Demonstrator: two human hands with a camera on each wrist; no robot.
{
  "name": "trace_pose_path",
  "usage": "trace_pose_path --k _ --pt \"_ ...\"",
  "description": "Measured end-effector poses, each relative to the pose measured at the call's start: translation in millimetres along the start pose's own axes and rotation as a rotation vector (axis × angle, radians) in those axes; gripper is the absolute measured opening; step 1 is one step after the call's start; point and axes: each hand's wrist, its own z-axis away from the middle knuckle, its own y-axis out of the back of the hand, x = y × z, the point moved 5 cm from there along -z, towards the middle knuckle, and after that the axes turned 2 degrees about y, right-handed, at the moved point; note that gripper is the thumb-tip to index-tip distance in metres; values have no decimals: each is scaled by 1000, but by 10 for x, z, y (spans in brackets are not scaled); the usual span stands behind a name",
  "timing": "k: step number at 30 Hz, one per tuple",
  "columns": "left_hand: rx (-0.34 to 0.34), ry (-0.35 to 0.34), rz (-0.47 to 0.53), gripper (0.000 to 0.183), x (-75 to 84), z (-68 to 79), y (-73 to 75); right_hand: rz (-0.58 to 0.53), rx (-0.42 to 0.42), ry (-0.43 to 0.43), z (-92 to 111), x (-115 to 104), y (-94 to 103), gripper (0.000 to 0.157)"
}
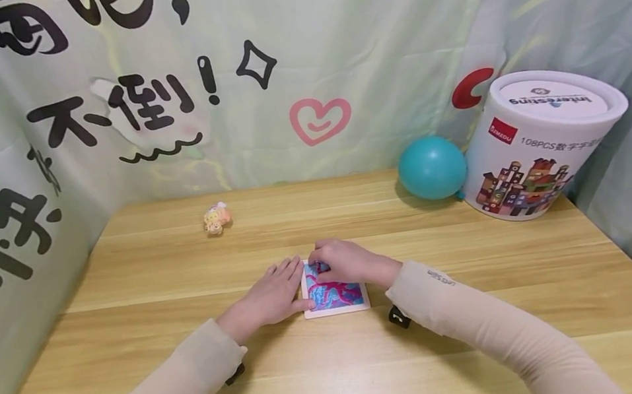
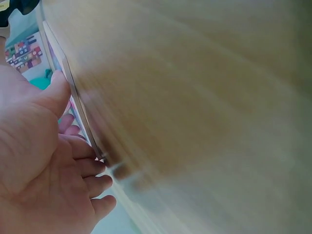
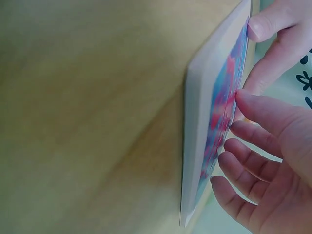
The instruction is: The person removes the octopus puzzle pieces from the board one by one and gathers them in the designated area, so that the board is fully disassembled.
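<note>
A thin square board [image 1: 338, 296] with a white border and a pink-and-blue picture lies flat on the table. My left hand [image 1: 272, 296] rests at its left edge, fingers extended, thumb on the lower left border. From the left wrist view, that thumb [image 2: 59, 92] touches the board's side. Over the upper part of the picture is my right hand [image 1: 351, 262], fingers bent downward. In the right wrist view its thumb [image 3: 253, 105] and index fingertip touch the picture, spread apart, with the other fingers loosely curved. A dark bluish patch under these fingers is too small to identify.
Toward the back left of the wooden table [image 1: 140, 273] stands a small pastel figurine [image 1: 217, 218]. A teal balloon [image 1: 432, 168] sits at the back right, beside a large white bucket [image 1: 537, 148] with block pictures. Printed curtains [image 1: 368, 50] hang behind and along the sides.
</note>
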Motion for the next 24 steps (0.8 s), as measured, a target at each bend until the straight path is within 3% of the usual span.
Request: trace_pose_path --k 6,14,18,24 --pt "-8 -1 -1 81 4 -3 3 12 -9 -30 -10 -4 -14 29" --pt "-3 -7 -1 81 4 -1 0 -76 -51 -123 -65 77 -52 29" --pt "-6 -3 -4 81 -1 -6 -7 -167 -42 -135 -68 103 -50 27" --pt "-8 3 3 82 -6 -14 -7 -366 34 -146 -53 173 -13 10"
